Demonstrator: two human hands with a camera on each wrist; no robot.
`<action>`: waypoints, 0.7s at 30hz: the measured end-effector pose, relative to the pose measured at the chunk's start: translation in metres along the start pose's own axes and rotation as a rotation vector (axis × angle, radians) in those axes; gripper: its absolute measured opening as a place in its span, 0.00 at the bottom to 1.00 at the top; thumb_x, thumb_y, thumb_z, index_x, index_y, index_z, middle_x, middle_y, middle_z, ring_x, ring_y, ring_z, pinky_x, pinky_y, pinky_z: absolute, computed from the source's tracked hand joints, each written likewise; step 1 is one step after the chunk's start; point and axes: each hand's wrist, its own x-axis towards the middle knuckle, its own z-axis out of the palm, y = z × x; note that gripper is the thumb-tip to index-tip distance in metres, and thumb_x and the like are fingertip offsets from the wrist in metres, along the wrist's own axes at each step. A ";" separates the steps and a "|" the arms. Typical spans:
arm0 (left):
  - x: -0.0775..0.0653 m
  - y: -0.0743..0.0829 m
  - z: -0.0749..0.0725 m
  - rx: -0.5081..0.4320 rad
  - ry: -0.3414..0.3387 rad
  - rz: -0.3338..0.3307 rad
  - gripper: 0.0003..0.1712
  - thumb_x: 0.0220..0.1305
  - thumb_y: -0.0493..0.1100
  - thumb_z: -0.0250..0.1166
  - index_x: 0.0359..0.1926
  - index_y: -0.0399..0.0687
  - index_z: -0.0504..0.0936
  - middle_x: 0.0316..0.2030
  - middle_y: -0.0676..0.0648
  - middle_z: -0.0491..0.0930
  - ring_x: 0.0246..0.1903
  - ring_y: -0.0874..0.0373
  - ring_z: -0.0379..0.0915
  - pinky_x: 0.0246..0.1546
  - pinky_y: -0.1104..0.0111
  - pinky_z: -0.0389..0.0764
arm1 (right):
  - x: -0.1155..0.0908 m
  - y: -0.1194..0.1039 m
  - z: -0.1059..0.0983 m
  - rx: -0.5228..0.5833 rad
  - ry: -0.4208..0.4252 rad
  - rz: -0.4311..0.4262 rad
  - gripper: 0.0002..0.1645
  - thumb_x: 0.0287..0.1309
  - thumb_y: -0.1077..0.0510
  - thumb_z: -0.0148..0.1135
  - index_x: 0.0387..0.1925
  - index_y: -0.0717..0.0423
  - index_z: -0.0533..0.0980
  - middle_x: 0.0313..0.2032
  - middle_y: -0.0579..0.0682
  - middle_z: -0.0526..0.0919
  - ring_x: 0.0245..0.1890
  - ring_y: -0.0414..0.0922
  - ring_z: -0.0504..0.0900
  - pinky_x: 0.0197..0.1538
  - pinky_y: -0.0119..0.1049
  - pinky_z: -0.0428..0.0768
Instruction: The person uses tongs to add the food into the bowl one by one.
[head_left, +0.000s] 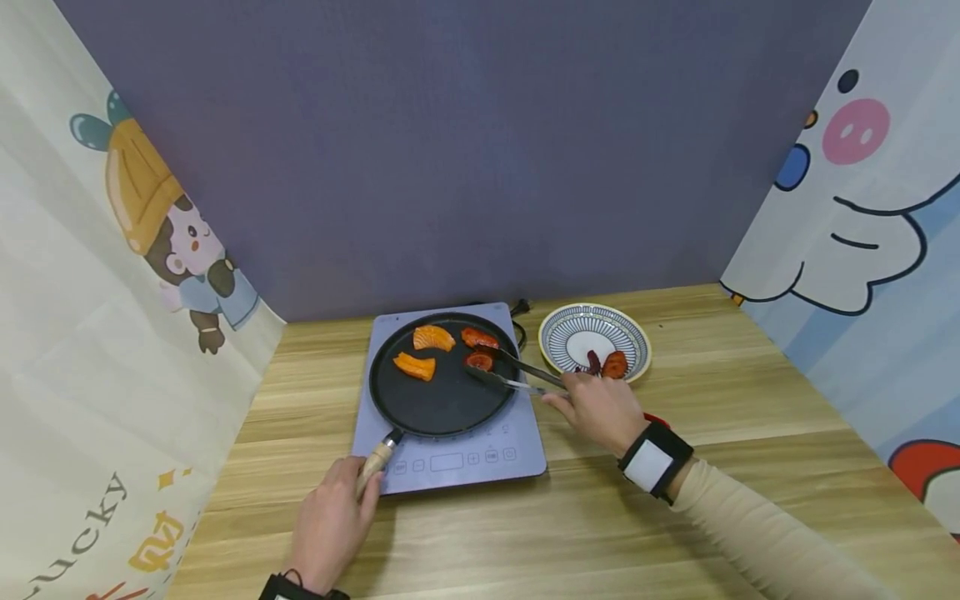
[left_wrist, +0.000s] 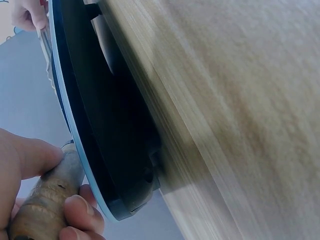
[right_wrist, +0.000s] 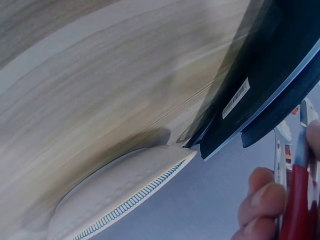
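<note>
My left hand [head_left: 330,512] grips the wooden handle [head_left: 378,458] of a flat black frying pan [head_left: 442,408]; in the left wrist view, thumb and fingers [left_wrist: 82,212] wrap that handle. Metal tongs [head_left: 536,372] with red grips [right_wrist: 295,210] are held in my right hand [head_left: 603,408]. Their tips reach over the pan's right side, around a small reddish slice [head_left: 478,361]. Behind it lies another reddish piece [head_left: 480,337]. Two orange pieces, one at the back [head_left: 433,337] and one at the left [head_left: 415,367], also lie in the pan.
Under the pan is a flat induction cooker [head_left: 450,479] with a button panel. A patterned plate [head_left: 585,321] holding dark and reddish pieces stands right of it, partly behind my right hand. A black plug and cord [head_left: 520,308] lie behind. A grey panel [head_left: 480,167] rises at the back.
</note>
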 end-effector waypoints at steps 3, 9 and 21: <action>0.000 0.000 0.000 0.000 0.007 0.007 0.16 0.59 0.46 0.67 0.40 0.36 0.80 0.25 0.48 0.71 0.16 0.61 0.60 0.15 0.68 0.60 | -0.001 0.000 0.000 -0.010 -0.005 0.004 0.25 0.58 0.35 0.59 0.23 0.50 0.70 0.15 0.41 0.65 0.11 0.40 0.65 0.13 0.37 0.61; 0.000 0.000 0.000 -0.005 0.014 0.010 0.16 0.59 0.45 0.67 0.40 0.36 0.80 0.24 0.49 0.70 0.15 0.62 0.60 0.14 0.68 0.60 | -0.003 0.002 0.001 -0.018 -0.008 0.010 0.25 0.59 0.34 0.58 0.23 0.50 0.70 0.15 0.41 0.64 0.11 0.40 0.64 0.13 0.37 0.60; 0.000 -0.001 0.001 -0.005 0.018 0.015 0.16 0.59 0.46 0.67 0.40 0.36 0.80 0.25 0.48 0.71 0.16 0.61 0.60 0.15 0.68 0.60 | -0.004 0.002 0.003 -0.004 -0.021 0.015 0.24 0.59 0.35 0.58 0.25 0.51 0.70 0.16 0.42 0.64 0.12 0.40 0.64 0.13 0.37 0.61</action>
